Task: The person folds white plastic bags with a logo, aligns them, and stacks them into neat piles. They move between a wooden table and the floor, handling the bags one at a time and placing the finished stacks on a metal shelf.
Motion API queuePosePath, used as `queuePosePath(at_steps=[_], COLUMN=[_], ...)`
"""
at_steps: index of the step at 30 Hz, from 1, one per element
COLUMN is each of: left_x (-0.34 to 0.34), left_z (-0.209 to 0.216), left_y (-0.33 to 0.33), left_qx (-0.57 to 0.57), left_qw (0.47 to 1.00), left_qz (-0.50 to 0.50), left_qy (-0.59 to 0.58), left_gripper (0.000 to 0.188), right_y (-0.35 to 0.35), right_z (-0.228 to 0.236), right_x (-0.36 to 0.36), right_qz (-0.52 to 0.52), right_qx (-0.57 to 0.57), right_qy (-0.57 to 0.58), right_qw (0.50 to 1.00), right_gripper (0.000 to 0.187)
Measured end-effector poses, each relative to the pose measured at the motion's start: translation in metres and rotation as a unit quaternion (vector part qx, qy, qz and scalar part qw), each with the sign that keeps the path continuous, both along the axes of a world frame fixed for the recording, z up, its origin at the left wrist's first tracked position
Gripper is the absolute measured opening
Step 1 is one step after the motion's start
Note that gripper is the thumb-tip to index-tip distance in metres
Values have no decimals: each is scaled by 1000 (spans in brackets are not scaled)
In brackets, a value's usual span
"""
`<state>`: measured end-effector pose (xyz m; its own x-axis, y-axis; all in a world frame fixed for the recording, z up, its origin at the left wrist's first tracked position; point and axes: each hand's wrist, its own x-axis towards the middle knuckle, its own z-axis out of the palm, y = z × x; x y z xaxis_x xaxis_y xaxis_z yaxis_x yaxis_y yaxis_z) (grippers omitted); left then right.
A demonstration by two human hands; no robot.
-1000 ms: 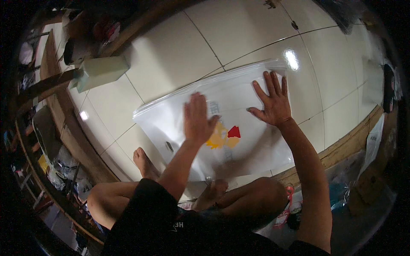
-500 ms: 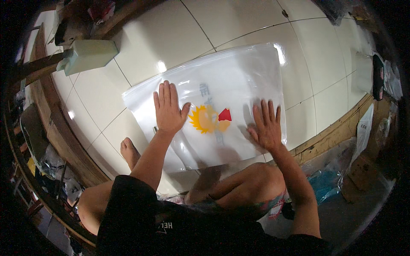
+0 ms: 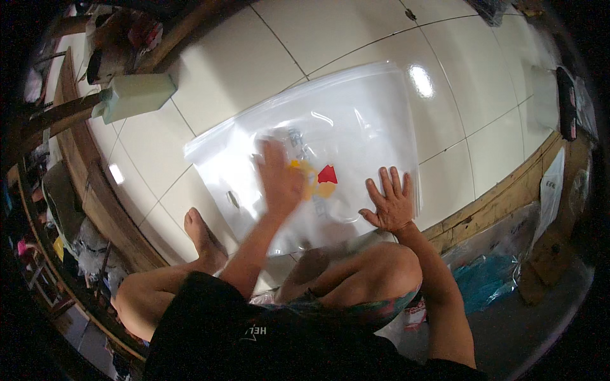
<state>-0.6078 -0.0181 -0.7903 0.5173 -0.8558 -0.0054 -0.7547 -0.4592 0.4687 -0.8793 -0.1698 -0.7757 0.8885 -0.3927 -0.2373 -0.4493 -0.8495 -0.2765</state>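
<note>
A flat stack of glossy, translucent plastic bags (image 3: 375, 120) lies on the tiled floor before me. The top one bears a yellow and red print (image 3: 326, 174), faint blue lettering and an oval handle hole near its left edge. My left hand (image 3: 281, 181) is blurred by motion over the left-middle of the bags, partly covering the yellow print. It looks flat with fingers stretched out, and I cannot tell whether it touches the plastic. Fingers spread, my right hand (image 3: 389, 203) rests on the lower right part of the bags. Neither hand holds anything.
A pale rectangular plastic container (image 3: 138, 95) stands at the upper left beside wooden beams. Along the right runs a wooden plank (image 3: 483, 197), with crumpled blue plastic (image 3: 483, 279) near it. My bare foot (image 3: 198, 232) is left of the bags.
My left hand has swept right across the bags onto the yellow print, uncovering the handle hole. My right hand stays spread on the right side, slightly lower. The view has shifted slightly.
</note>
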Motion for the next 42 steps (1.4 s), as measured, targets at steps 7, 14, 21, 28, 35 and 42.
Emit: queuePosePath(at_steps=[7, 14, 21, 28, 35, 42], left_x=[-131, -52, -40, 41, 86, 80], left_z=[13, 25, 19, 38, 18, 16], left_y=[-20, 88, 122, 150, 142, 142], left_qx=[55, 259, 196, 41, 79, 200], left_qw=[973, 962, 975, 970, 850, 895], left_qz=[-206, -86, -94, 232, 417, 367], left_qy=[90, 28, 41, 49, 313, 155], left_gripper=[72, 70, 73, 67, 82, 80], right_y=[-2, 0, 6, -52, -118, -105], right_z=[-9, -4, 4, 16, -13, 28], right_x=[-3, -1, 5, 27, 38, 58], right_qz=[12, -7, -6, -262, -389, -372], right_qx=[-16, -19, -9, -82, 314, 303], right_qy=[-17, -28, -20, -100, -85, -11], right_qw=[1000, 999, 1000, 956, 862, 877], right_gripper=[78, 77, 75, 71, 78, 80])
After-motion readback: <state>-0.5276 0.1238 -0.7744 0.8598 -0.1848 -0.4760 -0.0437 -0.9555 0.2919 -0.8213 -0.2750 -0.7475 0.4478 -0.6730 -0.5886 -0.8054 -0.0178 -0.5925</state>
